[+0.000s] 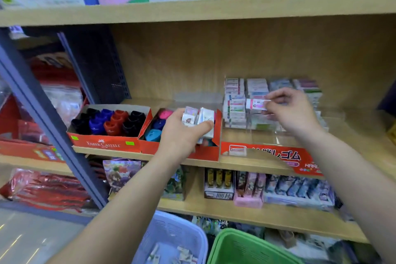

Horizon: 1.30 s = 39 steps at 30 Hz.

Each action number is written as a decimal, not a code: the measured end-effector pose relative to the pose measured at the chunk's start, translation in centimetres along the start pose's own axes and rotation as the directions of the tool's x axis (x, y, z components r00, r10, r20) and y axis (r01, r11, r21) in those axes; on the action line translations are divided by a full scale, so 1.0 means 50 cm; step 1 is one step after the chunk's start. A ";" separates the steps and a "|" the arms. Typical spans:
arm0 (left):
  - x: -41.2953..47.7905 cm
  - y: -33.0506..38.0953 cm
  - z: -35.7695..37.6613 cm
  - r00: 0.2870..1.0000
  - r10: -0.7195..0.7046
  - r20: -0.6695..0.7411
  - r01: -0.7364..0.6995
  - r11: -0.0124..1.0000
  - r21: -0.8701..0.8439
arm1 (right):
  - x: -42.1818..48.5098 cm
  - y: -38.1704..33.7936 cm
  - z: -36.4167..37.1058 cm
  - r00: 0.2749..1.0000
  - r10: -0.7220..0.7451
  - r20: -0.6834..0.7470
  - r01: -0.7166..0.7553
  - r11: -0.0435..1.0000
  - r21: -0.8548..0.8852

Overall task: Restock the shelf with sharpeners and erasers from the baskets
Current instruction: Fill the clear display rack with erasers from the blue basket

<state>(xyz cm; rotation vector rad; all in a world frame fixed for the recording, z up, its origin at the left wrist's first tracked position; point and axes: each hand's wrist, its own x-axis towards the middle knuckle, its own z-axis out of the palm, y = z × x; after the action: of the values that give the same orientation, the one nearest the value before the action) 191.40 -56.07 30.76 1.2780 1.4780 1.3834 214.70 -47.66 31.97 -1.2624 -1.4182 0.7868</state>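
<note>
Several erasers (198, 121) blur in left hand (182, 133).

A handful of wrapped erasers (198, 120) is gripped in the left hand (182, 133) above the red Faber-Castell carton (111, 144) of sharpeners (111, 122) on the middle wooden shelf (257, 167). A single white eraser (256, 104) is pinched by the right hand (289, 109) in front of the clear display case (272, 103) of stacked erasers. Below, a pale blue basket (169, 240) and a green basket (246, 248) are seen side by side
</note>
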 end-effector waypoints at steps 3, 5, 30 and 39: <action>0.027 -0.005 0.017 1.000 -0.004 -0.012 0.004 1.000 0.029 | 0.020 0.009 -0.010 0.997 -0.018 0.075 0.026 0.994 -0.106; 0.040 -0.012 0.024 1.000 -0.007 -0.021 0.008 0.999 0.050 | 0.015 0.007 -0.006 0.978 -0.027 0.208 0.060 0.986 -0.154; 0.032 -0.030 -0.001 0.996 0.014 0.088 -0.013 1.000 -0.007 | -0.030 -0.022 0.080 0.898 -0.170 0.406 0.240 0.962 -0.128; -0.013 -0.008 -0.001 0.989 0.038 0.144 -0.021 0.993 -0.118 | -0.089 -0.058 0.096 0.900 -0.027 0.436 -0.073 0.975 0.211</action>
<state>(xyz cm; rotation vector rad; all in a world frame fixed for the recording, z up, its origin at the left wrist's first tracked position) 191.43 -56.69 30.32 1.3025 1.2663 1.3448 208.92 -51.85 32.30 -0.9640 -1.6137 1.2684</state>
